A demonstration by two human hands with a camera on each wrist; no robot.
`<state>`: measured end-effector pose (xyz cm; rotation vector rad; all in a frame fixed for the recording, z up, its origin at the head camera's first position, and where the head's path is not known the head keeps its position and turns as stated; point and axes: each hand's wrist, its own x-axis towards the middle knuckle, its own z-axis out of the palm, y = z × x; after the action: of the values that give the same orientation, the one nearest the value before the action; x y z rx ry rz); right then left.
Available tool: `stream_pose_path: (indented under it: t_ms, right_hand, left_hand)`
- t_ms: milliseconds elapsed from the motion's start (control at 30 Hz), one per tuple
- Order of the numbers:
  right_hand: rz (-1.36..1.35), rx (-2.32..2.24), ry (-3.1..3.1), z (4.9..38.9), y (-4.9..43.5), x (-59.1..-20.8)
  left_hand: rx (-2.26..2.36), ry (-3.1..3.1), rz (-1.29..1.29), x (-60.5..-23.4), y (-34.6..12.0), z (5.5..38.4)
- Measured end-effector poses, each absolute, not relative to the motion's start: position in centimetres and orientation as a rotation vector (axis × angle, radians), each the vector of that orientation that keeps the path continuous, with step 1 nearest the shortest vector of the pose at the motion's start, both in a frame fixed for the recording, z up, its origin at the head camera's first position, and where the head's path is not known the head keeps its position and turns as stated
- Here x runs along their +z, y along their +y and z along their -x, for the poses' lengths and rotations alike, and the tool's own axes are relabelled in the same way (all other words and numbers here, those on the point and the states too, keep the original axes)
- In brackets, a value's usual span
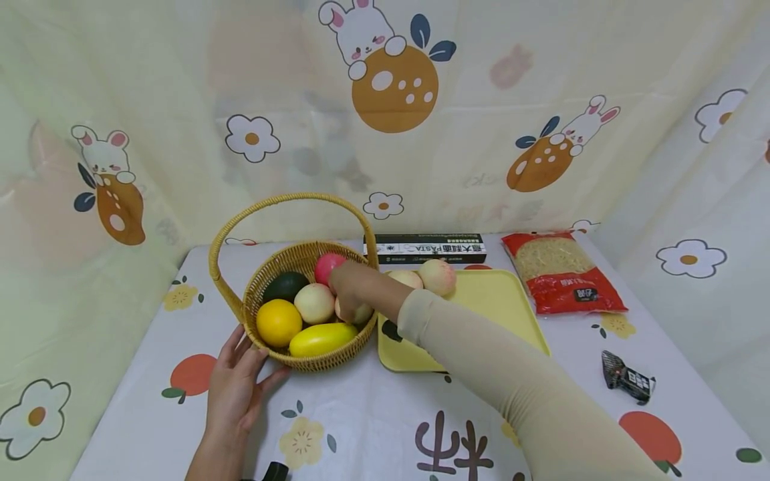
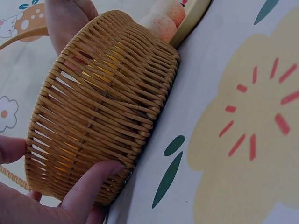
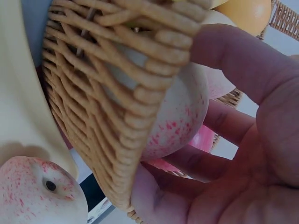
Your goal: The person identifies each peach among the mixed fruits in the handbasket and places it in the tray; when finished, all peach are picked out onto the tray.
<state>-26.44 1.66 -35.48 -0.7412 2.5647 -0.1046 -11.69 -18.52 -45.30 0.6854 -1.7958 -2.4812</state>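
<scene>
The left hand (image 1: pixel 236 382), spread wide, is touching a round tan wicker basket (image 1: pixel 319 363) — the right hand (image 1: pixel 356 286) is gripping a pale, pink-speckled peach (image 3: pixel 181 114) inside.

An upright tan wicker basket (image 1: pixel 327 363), its hooped handle raised, stands on the tabletop (image 1: pixel 357 414), with a round, pale, pink-speckled peach (image 3: pixel 182 109) inside near three o'clock.

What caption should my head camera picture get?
Left hand holds the basket; right hand grips a peach inside.
</scene>
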Motion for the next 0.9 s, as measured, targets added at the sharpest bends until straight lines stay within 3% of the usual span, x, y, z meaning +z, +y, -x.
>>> stream_pose_path:
  t_ms: [900]
  right_hand:
    - [0.785, -0.249, 2.627, 26.3, 2.9, -35.6]
  left_hand:
    - [-2.457, -1.797, -0.726, -44.9, -18.3, 11.8]
